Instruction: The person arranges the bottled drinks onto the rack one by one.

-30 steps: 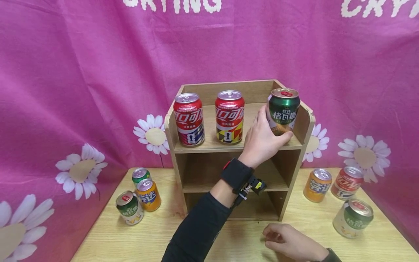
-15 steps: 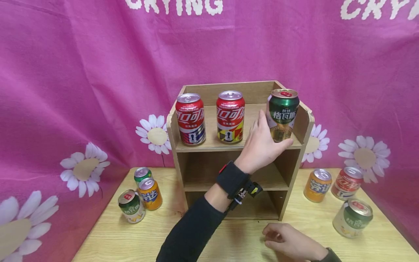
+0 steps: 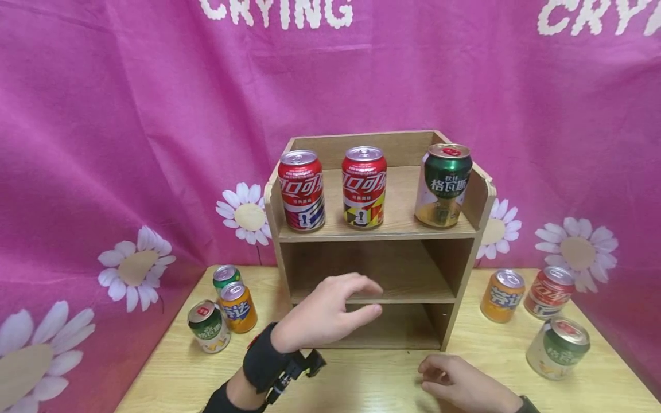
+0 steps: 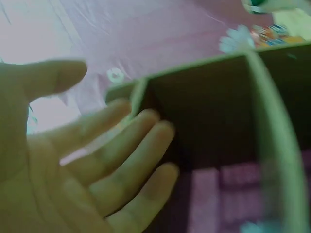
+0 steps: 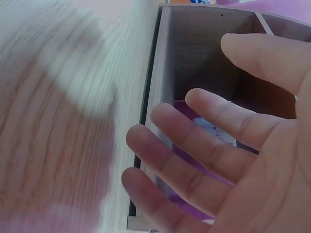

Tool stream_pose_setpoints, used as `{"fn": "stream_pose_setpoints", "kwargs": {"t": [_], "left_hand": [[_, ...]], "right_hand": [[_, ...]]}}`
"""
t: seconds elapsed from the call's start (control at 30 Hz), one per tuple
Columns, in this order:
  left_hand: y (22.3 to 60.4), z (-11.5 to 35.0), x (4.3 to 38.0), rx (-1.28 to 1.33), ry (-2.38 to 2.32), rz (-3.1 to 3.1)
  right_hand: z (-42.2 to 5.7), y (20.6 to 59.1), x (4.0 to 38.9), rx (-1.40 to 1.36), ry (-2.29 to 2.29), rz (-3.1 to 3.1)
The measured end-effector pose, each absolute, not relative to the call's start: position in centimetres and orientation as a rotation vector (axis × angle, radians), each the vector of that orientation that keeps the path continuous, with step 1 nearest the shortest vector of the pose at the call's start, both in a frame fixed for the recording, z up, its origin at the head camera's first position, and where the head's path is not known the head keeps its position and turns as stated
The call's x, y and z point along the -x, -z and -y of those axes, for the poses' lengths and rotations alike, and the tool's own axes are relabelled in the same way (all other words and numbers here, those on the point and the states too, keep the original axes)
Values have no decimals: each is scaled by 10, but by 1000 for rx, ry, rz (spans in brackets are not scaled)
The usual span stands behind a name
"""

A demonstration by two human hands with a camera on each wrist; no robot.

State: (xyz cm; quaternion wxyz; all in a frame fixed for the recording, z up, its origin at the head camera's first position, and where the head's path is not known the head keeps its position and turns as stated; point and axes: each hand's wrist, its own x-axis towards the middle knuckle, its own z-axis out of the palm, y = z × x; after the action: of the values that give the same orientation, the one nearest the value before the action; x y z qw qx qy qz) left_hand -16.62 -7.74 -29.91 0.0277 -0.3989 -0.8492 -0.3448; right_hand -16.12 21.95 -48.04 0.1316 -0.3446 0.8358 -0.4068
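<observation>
On the top board of a small wooden shelf [image 3: 330, 234] stand two red cola cans, the left one [image 3: 302, 192] and the middle one [image 3: 364, 188], with a green-and-gold kvass can [image 3: 444, 186] at the right end. My left hand [image 3: 327, 310] is in front of the lower compartments, holding nothing, its thumb and fingers apart. Its spread fingers look blurred in the left wrist view. Near the table by the shelf's lower right, my right hand [image 3: 465, 383] hangs with loosely bent fingers and nothing in them, as the right wrist view also shows.
Left of the shelf stand an orange soda can [image 3: 237, 307], a green can [image 3: 225, 276] and a kvass can [image 3: 209, 327]. To its right are another orange can [image 3: 502, 295], a red cola can [image 3: 549, 291] and a pale green kvass can [image 3: 558, 348]. A pink curtain [image 3: 330, 80] hangs behind.
My left hand has let go of the green-and-gold kvass can and drawn back down and left from the top board. The can stays there upright. My right hand has hardly moved.
</observation>
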Motion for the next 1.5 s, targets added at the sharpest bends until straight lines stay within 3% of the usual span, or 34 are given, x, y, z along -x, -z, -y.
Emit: {"fn": "stream_pose_setpoints", "kwargs": {"t": [0.2,0.43,1.07,1.27,1.5], "left_hand": [[354,128,169,1216,1140,2809],[394,175,175,899,1392,2869],[427,227,211,410,1306,2798],[437,229,213,323,1333,2766],[445,232,219,341,1347,2757]], "right_hand": [[-224,483,161,1040,1184,-2431],[-236,484,163,959,1166,-2448],[-319,444,169,715,892,-3657],[-346,445,176,632,729,-3757],[-375,460,175,325,726,-3620]]}}
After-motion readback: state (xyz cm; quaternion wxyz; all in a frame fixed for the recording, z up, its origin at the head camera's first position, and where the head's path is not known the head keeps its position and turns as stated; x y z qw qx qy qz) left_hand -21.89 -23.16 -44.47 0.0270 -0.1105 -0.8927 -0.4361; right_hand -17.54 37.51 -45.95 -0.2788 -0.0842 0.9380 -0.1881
